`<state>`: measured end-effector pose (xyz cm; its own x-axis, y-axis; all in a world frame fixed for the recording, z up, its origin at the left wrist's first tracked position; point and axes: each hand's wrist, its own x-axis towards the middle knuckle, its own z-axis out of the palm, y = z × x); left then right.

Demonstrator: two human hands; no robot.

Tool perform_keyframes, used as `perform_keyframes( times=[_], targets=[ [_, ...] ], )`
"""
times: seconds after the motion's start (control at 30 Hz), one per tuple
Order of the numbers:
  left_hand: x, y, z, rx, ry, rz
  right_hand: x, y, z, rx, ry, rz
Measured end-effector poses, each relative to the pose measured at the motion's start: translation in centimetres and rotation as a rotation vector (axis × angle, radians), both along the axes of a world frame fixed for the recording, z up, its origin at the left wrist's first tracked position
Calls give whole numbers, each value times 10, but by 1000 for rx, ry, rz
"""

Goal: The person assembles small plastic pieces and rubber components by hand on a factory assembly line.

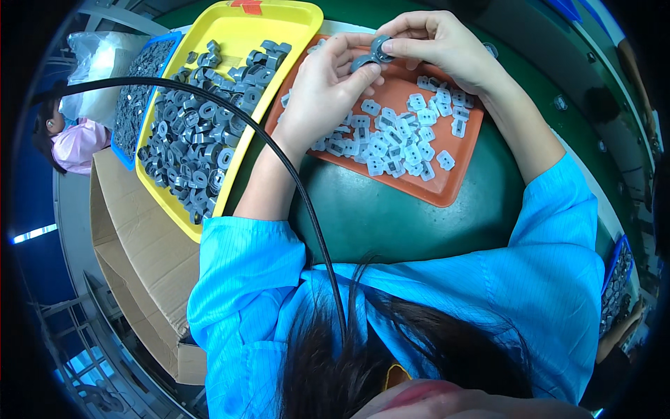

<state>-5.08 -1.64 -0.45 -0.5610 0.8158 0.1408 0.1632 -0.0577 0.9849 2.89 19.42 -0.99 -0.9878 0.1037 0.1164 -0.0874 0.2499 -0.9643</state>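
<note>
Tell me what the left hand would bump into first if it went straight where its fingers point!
Probably the round grey part in the right hand, just ahead of the left hand, though depth is hard to judge here.

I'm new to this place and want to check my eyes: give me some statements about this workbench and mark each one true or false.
1. The left hand and the right hand each grip a dark grey part. True.
2. The yellow tray lies to the right of the orange tray. False: it lies to the left.
3. Small whitish pieces lie in the orange tray. True.
4. Those whitish pieces stand in one neat row. False: they are loosely scattered, some overlapping.
5. The person's sleeves are red. False: they are bright blue.
6. A cardboard box is on the person's left. True.
</note>
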Motion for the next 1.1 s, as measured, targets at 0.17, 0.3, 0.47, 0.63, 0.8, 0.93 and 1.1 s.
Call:
perform_keyframes(
  times=[0.17, 0.3, 0.47, 0.63, 0.8, 0.93, 1.1],
  targets=[
    [-1, -1, -1, -21, 53, 112, 0, 5, 3, 14, -120, 27],
    [-8, -3, 3, -71, -25, 43, 0, -8, 6, -235, -106, 33],
    [0, 3, -6, 111, 129, 124, 1, -17, 7, -247, -80, -30],
    [12, 13, -16, 160, 413, 249, 4, -18, 5, -302, -8, -54],
    [17, 7, -5, 22, 387, 168, 4, -11, 1, -320, 40, -22],
    [-11, -3, -5, 158, -20, 174, 5, -3, 18, -141, -207, 205],
    [-13, -9, 4, 139, -13, 112, 5, -11, 19, -244, -107, -9]
  ],
)
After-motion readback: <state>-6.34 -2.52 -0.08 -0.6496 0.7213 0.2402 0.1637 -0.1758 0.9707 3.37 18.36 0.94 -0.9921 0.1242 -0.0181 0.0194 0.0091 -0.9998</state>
